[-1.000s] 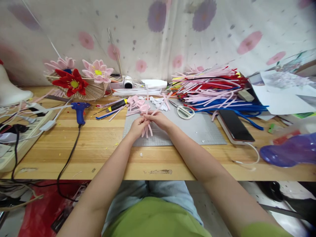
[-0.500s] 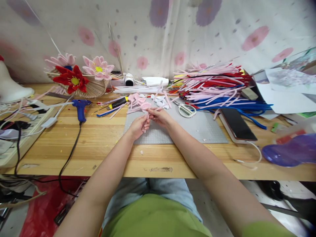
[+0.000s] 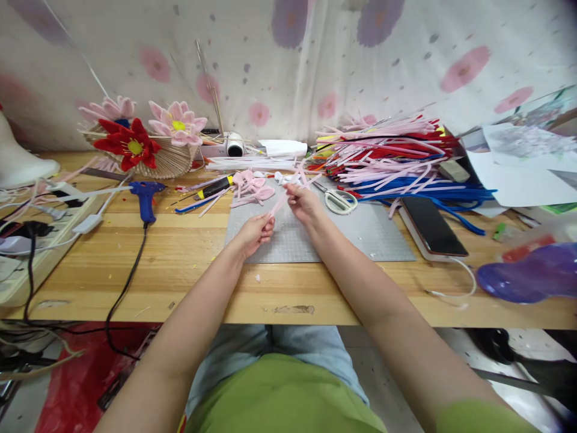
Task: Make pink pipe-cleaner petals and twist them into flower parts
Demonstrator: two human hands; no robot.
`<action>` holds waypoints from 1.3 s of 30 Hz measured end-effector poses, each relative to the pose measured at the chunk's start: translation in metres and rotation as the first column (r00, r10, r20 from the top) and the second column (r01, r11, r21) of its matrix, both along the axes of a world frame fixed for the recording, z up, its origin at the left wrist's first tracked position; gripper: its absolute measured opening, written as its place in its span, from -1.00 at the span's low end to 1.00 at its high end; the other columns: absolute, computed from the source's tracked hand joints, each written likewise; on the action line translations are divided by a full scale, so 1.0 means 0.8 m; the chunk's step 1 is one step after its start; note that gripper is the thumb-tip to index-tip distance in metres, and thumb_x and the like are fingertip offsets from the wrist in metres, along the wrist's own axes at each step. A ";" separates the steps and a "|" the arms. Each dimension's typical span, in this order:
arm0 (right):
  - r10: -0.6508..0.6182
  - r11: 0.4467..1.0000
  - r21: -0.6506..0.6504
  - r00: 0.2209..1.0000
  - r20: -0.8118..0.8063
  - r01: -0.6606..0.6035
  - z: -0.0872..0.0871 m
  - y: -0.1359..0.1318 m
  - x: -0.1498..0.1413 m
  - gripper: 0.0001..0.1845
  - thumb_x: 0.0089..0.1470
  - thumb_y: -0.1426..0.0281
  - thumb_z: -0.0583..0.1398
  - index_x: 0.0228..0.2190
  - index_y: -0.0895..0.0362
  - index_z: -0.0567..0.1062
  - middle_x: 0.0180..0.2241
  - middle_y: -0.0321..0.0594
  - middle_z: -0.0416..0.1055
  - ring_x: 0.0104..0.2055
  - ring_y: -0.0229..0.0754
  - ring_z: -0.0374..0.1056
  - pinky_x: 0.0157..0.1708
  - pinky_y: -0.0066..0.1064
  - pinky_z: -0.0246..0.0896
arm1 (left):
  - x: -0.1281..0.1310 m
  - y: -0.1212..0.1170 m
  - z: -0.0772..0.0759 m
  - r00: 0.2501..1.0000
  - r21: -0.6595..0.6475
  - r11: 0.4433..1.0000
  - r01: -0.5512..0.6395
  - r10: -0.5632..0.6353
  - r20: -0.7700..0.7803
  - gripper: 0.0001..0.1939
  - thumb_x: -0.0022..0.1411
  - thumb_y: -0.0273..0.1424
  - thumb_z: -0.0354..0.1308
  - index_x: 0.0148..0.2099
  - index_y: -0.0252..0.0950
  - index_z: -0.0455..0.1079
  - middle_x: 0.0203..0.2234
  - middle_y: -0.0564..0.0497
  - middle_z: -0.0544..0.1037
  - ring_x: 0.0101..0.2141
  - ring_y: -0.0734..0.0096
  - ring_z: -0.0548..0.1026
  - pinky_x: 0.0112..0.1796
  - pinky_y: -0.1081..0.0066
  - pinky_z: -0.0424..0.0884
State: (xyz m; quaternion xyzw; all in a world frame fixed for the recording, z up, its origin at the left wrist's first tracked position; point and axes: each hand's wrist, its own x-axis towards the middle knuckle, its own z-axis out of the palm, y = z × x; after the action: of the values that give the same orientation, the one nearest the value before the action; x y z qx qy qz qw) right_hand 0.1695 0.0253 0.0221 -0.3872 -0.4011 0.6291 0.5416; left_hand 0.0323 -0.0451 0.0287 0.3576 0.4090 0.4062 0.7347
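Note:
A pale pink pipe cleaner (image 3: 279,203) stretches between my two hands above the grey cutting mat (image 3: 360,234). My left hand (image 3: 256,233) is closed on its lower end, fingers curled in. Farther up, my right hand (image 3: 303,203) pinches the same strip between thumb and fingers. Just beyond lie pink petal shapes (image 3: 252,187) bent from pipe cleaners, and a few white pieces (image 3: 285,178). Scissors with pale handles (image 3: 341,202) rest to the right of my right hand.
A blue glue gun (image 3: 146,201) stands left with its cord trailing. Behind are pipe-cleaner flowers (image 3: 134,146) on a woven fan. Bundles of pipe cleaners (image 3: 387,153) are heaped back right, near a phone (image 3: 433,225). A power strip (image 3: 40,252) lies far left.
My hands have drawn apart, the right one moving up and to the right. The pink strip, bunched between my fingers before, now shows stretched between them.

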 end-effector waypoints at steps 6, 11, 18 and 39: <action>-0.019 0.998 -0.058 0.993 -0.114 0.012 0.012 0.002 0.022 -0.85 -0.26 0.45 0.32 -0.57 0.19 0.43 -0.62 -0.37 0.20 -0.63 -0.48 -0.02 -0.69 -0.57 -0.09 | 0.003 -0.002 -0.004 0.998 0.062 0.996 0.056 -0.054 -0.037 -0.75 0.10 -0.23 0.14 -0.35 -0.36 0.35 -0.68 0.18 0.15 -0.74 0.73 0.06 -0.71 0.64 0.03; 0.078 0.997 -0.008 0.995 -0.055 -0.079 0.015 -0.002 0.019 -0.80 -0.28 0.39 0.34 -0.55 0.19 0.44 -0.63 -0.39 0.22 -0.63 -0.47 0.01 -0.67 -0.56 -0.05 | -0.009 0.005 0.003 0.982 0.020 0.982 0.186 -0.185 -0.048 -0.58 0.10 -0.06 0.07 -0.13 -0.26 0.36 -0.67 0.16 0.22 -0.73 0.65 0.20 -0.68 0.58 0.21; 0.058 0.998 0.000 0.992 -0.113 -0.058 0.013 -0.006 0.005 -0.74 -0.32 0.36 0.36 -0.52 0.19 0.45 -0.61 -0.41 0.27 -0.62 -0.49 0.06 -0.64 -0.58 -0.03 | -0.007 0.007 0.005 0.999 0.023 1.000 0.006 -0.005 -0.051 -0.84 0.10 -0.34 0.15 -0.35 -0.35 0.34 -0.63 0.13 0.35 -0.65 0.55 0.39 -0.53 0.43 0.44; 0.063 0.996 -0.058 0.998 -0.027 -0.064 0.000 -0.020 -0.026 -0.84 -0.36 0.42 0.31 -0.62 0.26 0.49 -0.67 -0.32 0.31 -0.67 -0.48 -0.03 -0.68 -0.51 -0.21 | -0.008 0.010 0.012 0.995 -0.028 0.996 -0.084 0.082 -0.061 -0.80 0.17 -0.46 0.06 -0.47 -0.43 0.39 -0.67 0.01 0.43 -0.65 0.52 0.40 -0.51 0.40 0.45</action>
State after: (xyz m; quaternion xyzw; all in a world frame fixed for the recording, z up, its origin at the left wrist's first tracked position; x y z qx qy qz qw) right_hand 0.1487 0.0092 0.0225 -0.3822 -0.3876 0.6625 0.5146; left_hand 0.0257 -0.0374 0.0385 0.3410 0.4517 0.4190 0.7100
